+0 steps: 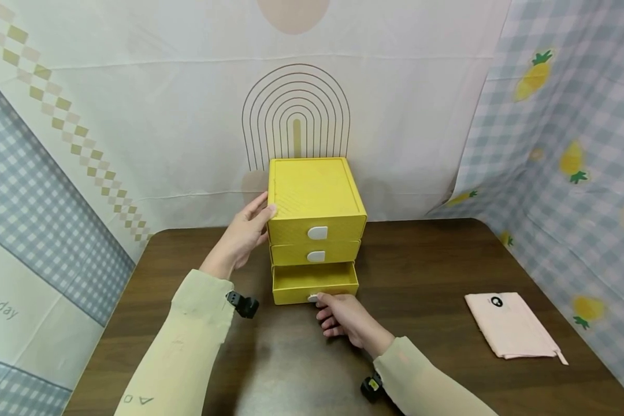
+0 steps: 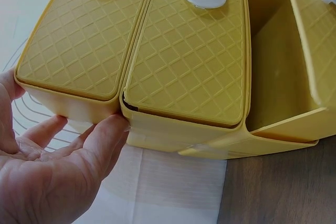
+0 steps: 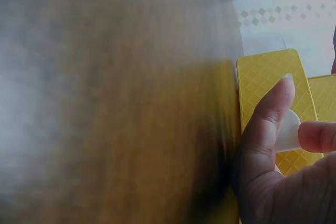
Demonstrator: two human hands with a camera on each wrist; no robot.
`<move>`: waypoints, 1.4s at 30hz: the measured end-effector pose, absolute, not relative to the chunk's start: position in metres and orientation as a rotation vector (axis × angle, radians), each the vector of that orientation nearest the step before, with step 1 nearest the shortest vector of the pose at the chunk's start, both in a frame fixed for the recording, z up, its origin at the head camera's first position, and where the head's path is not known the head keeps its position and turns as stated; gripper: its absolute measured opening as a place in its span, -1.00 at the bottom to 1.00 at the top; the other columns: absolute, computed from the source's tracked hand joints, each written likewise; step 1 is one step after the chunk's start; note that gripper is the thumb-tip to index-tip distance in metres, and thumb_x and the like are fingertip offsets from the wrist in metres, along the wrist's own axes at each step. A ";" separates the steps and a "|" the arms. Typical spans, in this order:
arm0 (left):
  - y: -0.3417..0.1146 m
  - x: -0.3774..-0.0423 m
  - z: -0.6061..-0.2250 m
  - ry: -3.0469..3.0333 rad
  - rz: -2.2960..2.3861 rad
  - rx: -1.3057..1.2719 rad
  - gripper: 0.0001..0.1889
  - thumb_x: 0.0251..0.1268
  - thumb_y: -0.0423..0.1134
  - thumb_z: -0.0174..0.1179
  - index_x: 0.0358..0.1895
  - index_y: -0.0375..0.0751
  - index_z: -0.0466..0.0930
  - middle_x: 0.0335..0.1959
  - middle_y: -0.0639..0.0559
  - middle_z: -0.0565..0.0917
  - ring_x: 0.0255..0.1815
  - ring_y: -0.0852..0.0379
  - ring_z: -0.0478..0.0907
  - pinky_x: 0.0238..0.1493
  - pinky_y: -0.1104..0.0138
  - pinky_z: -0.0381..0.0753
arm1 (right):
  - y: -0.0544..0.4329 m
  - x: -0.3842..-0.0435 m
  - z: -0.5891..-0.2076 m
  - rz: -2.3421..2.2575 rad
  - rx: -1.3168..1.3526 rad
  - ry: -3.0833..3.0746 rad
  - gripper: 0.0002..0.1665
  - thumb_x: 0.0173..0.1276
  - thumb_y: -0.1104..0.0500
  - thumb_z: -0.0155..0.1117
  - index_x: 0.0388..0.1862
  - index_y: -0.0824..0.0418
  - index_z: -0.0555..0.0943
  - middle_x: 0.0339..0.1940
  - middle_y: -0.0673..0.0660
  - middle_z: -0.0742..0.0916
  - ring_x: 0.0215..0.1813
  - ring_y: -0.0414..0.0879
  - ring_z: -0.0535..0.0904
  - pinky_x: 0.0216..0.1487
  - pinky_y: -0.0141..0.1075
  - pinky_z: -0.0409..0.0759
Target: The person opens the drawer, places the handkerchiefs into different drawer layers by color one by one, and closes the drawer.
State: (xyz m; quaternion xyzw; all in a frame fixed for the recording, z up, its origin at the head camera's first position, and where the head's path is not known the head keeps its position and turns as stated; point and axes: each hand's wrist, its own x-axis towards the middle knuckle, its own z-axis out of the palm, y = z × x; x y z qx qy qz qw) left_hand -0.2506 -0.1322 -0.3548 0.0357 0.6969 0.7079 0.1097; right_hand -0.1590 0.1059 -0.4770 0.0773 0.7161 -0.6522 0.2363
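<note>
A yellow three-drawer box [image 1: 314, 185] with white pull tabs stands at the back of the table. Its bottom drawer [image 1: 291, 294] is pulled out and shows a bare inside; the two upper drawers are closed. My left hand [image 1: 241, 234] holds the box's left side, thumb at the top front edge; in the left wrist view its fingertips press the side wall. At the bottom drawer's front, my right hand [image 1: 345, 318] pinches the white tab [image 3: 289, 132] between thumb and finger, as the right wrist view shows.
A folded pink cloth [image 1: 515, 326] with a dark round mark lies on the brown table [image 1: 421, 277] at the right. Behind the box hangs a pale patterned curtain [image 1: 421, 115], and checked fabric covers both sides.
</note>
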 end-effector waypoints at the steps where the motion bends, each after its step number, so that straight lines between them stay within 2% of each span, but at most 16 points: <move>1: -0.132 -0.251 -0.355 2.048 2.079 0.104 -0.33 0.41 0.10 0.10 0.51 0.30 0.07 0.51 0.19 0.10 0.42 0.10 0.19 0.38 0.05 0.24 | 0.106 -0.157 -0.478 -1.788 0.210 1.961 -0.39 0.44 -0.14 0.13 0.04 0.41 0.56 -0.35 0.17 0.65 -0.49 -0.11 0.54 -0.46 -0.25 0.68; 17: -0.131 -0.249 -0.354 2.052 2.086 0.108 -0.31 0.39 0.12 0.11 0.52 0.31 0.07 0.50 0.20 0.12 0.43 0.12 0.16 0.38 0.05 0.25 | 0.110 -0.123 -0.478 -1.778 0.228 1.913 -0.42 0.45 -0.12 0.13 0.04 0.40 0.56 -0.41 0.13 0.66 -0.55 -0.16 0.53 -0.53 -0.29 0.66; 28: -0.133 -0.249 -0.354 2.059 2.084 0.112 -0.32 0.38 0.14 0.12 0.51 0.34 0.07 0.50 0.18 0.13 0.41 0.11 0.20 0.37 0.05 0.26 | 0.110 -0.102 -0.476 -1.772 0.222 1.904 -0.44 0.42 -0.13 0.17 -0.06 0.39 0.59 -0.43 0.12 0.67 -0.58 -0.16 0.52 -0.57 -0.29 0.65; 42: -0.133 -0.249 -0.355 2.065 2.068 0.104 -0.30 0.38 0.15 0.11 0.52 0.34 0.03 0.50 0.14 0.12 0.43 0.11 0.17 0.37 0.05 0.27 | 0.111 -0.093 -0.476 -1.798 0.201 1.883 -0.45 0.44 -0.11 0.14 -0.04 0.40 0.59 -0.45 0.12 0.67 -0.59 -0.19 0.51 -0.59 -0.32 0.63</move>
